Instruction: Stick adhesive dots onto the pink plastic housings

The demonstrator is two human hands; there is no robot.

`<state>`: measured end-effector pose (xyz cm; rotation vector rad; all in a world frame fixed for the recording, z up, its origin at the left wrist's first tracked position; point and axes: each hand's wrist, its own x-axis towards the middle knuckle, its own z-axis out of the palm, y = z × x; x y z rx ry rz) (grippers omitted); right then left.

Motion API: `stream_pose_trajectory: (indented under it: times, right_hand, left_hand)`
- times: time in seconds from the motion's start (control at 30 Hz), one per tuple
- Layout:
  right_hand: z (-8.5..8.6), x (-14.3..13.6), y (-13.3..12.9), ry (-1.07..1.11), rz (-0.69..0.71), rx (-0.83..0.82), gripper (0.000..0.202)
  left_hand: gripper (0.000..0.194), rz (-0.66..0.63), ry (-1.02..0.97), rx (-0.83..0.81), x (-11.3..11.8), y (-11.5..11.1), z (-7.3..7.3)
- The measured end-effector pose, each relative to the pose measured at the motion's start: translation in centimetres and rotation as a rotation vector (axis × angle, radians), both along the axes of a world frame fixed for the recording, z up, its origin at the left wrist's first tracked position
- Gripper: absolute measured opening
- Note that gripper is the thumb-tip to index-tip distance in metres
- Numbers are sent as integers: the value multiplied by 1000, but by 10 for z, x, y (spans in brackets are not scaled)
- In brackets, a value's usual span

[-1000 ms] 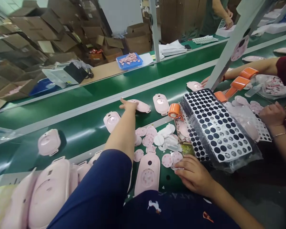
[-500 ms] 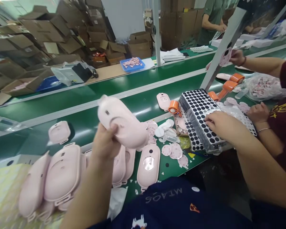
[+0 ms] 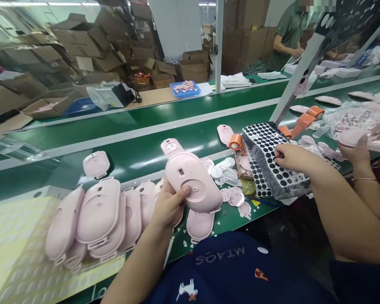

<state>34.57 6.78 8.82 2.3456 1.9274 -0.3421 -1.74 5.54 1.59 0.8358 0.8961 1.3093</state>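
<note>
A pale pink plastic casing [image 3: 198,169] with a small square slot and a round recess is in my left hand [image 3: 167,204], the thumb lying across the recess. Behind it, partly covered, another pink casing [image 3: 199,226] rests on the green bench. My right hand [image 3: 293,159] is closed, fingertips pinched together at a sheet of black round stickers [image 3: 267,145] on top of a plastic-wrapped stack. Whatever is between those fingertips is hidden. Left of my left hand, several pink casings [image 3: 98,211] lean in a row.
Orange tape dispensers [image 3: 236,142] stand beside the sticker stack. Round pink patterned discs [image 3: 236,196] and white plastic parts [image 3: 223,171] lie nearby. A co-worker's hand [image 3: 356,154] holds a pink casing at right. A metal post [image 3: 296,86] rises behind the stickers.
My left hand has brought the casing lower and to the right, with its recessed face turned more toward me. My right hand stays at the sticker sheet. The co-worker now holds a pink casing.
</note>
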Motion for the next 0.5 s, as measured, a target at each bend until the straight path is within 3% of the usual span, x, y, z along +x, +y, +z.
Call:
stream_pose_trajectory:
  times: [0.23,0.37,0.5]
  right_hand:
    - [-9,-3,-17,-26,-18,118,19]
    - [-4,4,-19,3,12,110,20]
    - [5,15,-27,159,-99,165,18]
  left_hand:
    - [74,-35,-8,-37,-2,-4,-7]
    - [78,-73,3,-20,-2,-5,-9]
    - [78,-84,-5,-36,-2,-8,-10]
